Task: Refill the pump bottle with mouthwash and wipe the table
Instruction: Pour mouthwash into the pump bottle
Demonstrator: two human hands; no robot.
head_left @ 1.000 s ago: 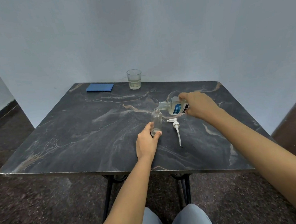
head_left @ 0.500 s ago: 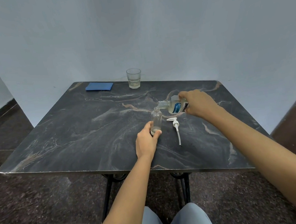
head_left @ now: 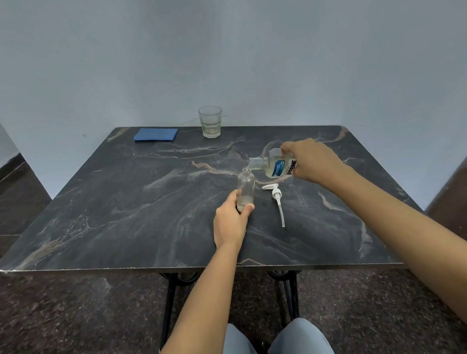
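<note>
**Mouthwash tipped over an open pump bottle**

The right hand [head_left: 312,163] grips the mouthwash bottle [head_left: 276,165] lying nearly level, mouth pointing left over the upright pump bottle [head_left: 245,187], whose base the left hand [head_left: 230,221] clasps. The pump [head_left: 277,197] lies just right of it.

Both forearms bare, no sleeves, no watch or rings visible on left hand [head_left: 230,219] or right hand [head_left: 312,161]. Light grey-blue trousers [head_left: 279,352] over knees, near edge.
</note>
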